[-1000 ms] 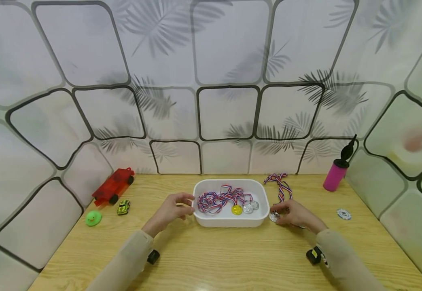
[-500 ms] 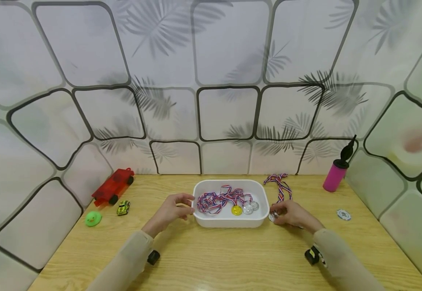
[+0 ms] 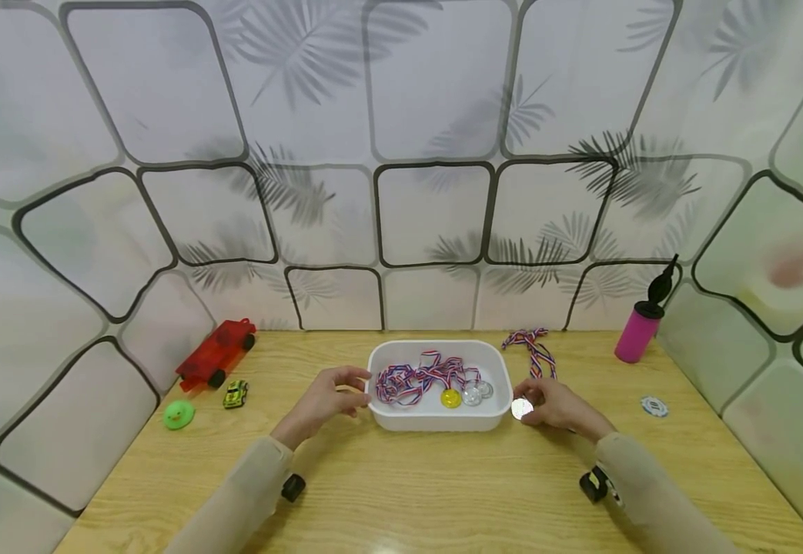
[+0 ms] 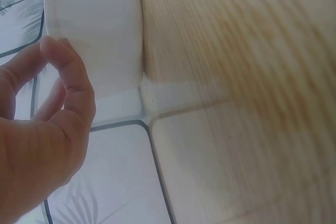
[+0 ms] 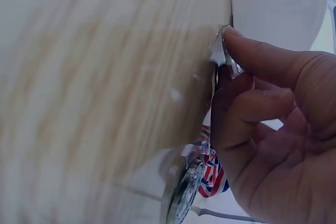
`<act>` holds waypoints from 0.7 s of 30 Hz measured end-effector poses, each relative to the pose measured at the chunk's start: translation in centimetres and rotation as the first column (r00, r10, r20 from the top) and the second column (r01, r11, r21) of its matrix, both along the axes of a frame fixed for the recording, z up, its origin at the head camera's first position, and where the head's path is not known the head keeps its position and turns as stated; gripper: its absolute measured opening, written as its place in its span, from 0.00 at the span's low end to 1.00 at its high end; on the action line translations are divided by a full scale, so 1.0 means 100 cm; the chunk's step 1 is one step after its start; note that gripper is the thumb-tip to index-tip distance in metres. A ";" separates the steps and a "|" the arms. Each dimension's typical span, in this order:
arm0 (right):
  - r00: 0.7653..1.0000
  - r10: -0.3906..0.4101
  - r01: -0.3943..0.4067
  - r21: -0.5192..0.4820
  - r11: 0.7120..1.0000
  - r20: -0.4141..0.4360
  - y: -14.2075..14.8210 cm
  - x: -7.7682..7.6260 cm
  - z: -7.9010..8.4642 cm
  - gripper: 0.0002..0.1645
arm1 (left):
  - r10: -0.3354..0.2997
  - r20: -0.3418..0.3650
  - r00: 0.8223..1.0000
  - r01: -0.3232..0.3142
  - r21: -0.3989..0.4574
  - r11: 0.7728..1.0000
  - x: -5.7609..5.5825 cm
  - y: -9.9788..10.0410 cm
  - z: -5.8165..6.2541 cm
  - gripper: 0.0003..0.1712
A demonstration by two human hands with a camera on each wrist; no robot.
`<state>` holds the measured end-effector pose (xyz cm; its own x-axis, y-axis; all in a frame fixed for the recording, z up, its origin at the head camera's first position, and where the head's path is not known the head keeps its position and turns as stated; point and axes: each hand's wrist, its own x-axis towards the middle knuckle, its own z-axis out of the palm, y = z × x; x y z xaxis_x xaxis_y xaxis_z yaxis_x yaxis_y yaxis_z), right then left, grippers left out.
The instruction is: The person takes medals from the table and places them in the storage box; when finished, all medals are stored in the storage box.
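Note:
A white plastic tub point(image 3: 436, 423) holds a gold medal point(image 3: 451, 398), silver medals point(image 3: 472, 395) and tangled red, white and blue ribbons point(image 3: 401, 385). My left hand point(image 3: 328, 400) is at the tub's left end, fingers loosely bent and fingertips at its rim; firm contact is unclear. Beside the tub's right end, my right hand point(image 3: 559, 405) pinches a silver medal point(image 3: 522, 408) by its edge, its face glaring white. In the right wrist view the medal point(image 5: 219, 51) is tilted between finger and thumb, and another silver medal point(image 5: 186, 190) lies below the hand.
Striped ribbons point(image 3: 540, 358) lie behind my right hand. Farther right are a pink pump point(image 3: 637, 335) and a poker chip point(image 3: 654, 407). At left sit a red toy car point(image 3: 217, 355), a small yellow car point(image 3: 235, 394) and a green duck point(image 3: 178, 415). Patterned curtain walls enclose the wooden table point(image 3: 401, 492).
The silver medal in my right hand has tilted and now reflects bright white. My right hand has shifted very slightly left. My left hand and the tub stay in place.

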<state>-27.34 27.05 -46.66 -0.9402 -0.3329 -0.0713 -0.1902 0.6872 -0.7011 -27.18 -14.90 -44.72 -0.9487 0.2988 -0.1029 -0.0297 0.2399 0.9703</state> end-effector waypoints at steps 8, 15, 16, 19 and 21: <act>0.992 -0.077 0.093 -0.163 0.982 0.099 0.000 -0.003 0.006 0.18 | 0.004 -0.004 1.000 -0.004 0.006 1.000 -0.001 0.000 -0.001 0.25; 0.992 -0.077 0.109 -0.357 0.928 0.103 0.009 -0.007 0.019 0.29 | 0.001 0.012 1.000 -0.001 0.008 1.000 -0.001 0.000 0.000 0.26; 0.991 -0.076 0.112 -0.387 0.915 0.107 0.011 -0.007 0.022 0.31 | 0.001 0.013 1.000 -0.002 0.007 1.000 -0.001 0.000 0.000 0.26; 0.994 -0.057 0.093 -0.459 0.884 0.091 0.013 -0.008 0.031 0.34 | 0.002 0.015 1.000 -0.002 0.007 1.000 -0.001 0.000 0.001 0.26; 0.997 -0.038 0.066 -0.505 0.861 0.065 0.015 -0.009 0.037 0.35 | 0.000 0.011 1.000 0.000 0.011 1.000 -0.001 0.000 0.000 0.26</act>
